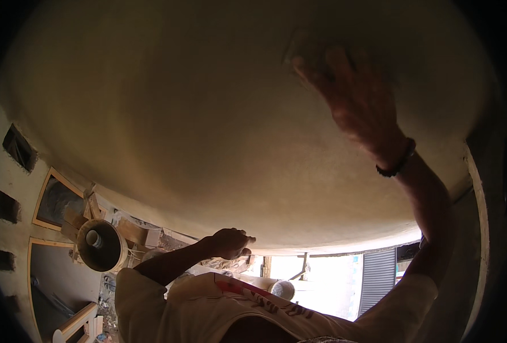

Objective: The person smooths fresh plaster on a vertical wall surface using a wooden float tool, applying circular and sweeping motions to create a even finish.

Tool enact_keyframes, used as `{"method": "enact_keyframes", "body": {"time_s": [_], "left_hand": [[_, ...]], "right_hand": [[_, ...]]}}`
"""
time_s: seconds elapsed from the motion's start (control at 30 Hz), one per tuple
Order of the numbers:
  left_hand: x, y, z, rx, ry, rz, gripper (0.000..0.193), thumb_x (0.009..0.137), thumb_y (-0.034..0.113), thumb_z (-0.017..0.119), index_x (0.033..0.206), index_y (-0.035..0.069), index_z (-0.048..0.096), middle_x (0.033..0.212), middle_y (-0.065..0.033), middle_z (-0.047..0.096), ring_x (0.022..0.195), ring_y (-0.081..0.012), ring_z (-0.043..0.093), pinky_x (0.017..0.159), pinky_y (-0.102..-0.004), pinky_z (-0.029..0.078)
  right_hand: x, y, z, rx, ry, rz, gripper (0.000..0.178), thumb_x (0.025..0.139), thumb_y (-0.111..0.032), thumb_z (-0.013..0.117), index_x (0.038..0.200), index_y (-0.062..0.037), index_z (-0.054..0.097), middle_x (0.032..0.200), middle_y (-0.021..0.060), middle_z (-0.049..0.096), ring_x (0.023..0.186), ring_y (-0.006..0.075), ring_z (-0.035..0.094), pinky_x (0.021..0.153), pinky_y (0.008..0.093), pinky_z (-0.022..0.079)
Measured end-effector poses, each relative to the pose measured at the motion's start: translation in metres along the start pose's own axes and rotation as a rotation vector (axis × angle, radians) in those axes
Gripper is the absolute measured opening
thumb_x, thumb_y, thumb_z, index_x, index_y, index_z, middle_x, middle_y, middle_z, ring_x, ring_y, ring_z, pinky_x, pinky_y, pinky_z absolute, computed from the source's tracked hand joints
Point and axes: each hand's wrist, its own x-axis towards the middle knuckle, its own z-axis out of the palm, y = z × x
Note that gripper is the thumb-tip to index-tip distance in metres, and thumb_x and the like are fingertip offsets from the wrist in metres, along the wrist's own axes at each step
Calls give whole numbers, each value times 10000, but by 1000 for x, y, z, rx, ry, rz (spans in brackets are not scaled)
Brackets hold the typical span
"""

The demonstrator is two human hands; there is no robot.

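Observation:
A broad, smooth, tan plastered surface (pixel 208 126) fills most of the head view. High on its right part, my right hand (pixel 359 94) presses against it, with a dark band around the wrist. Thumb and fingers bend over a dim, flat-looking pad (pixel 294 47); deep shadow hides its exact kind. Lower down, near the surface's bright bottom edge, is my left hand (pixel 230 243). Its fingers are loosely bent and a little apart, and no object shows in them. Whether it touches the surface is unclear.
At lower left stands a bucket (pixel 120 246) with a small white cup (pixel 94 239) inside, beside wooden boards (pixel 132 232). Wood-framed openings (pixel 34 260) and dark square holes (pixel 19 147) mark the left wall. Another bucket (pixel 282 290) and a grey ribbed shutter (pixel 378 280) appear below.

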Motion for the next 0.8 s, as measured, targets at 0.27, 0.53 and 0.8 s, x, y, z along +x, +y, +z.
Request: {"method": "enact_keyframes", "body": {"time_s": [0.27,0.53,0.8], "left_hand": [[32,19,46,-59,-71,57,408,918,323,620,1191,21,588,1013,-249,644,973,-415,646,833,-505,515],[-36,-11,50,-97,72,-251,433,917,347,602,1206,24,584,969,-238,647,947,-396,647,830,-492,511],[7,15,72,-49,57,-181,473,925,348,592,1280,38,548,973,-219,624,936,-395,630,809,-494,498]], "right_hand": [[67,61,24,138,474,2,351,927,-80,598,1274,-131,595,1269,22,613,1039,179,582,1031,317,417],[-267,-53,20,193,-275,199,549,809,-61,603,1302,-304,620,1163,140,526,1006,327,531,864,469,476],[-183,-72,39,262,179,696,460,840,-33,595,1245,-239,666,1120,154,532,992,337,516,858,470,463]]}}
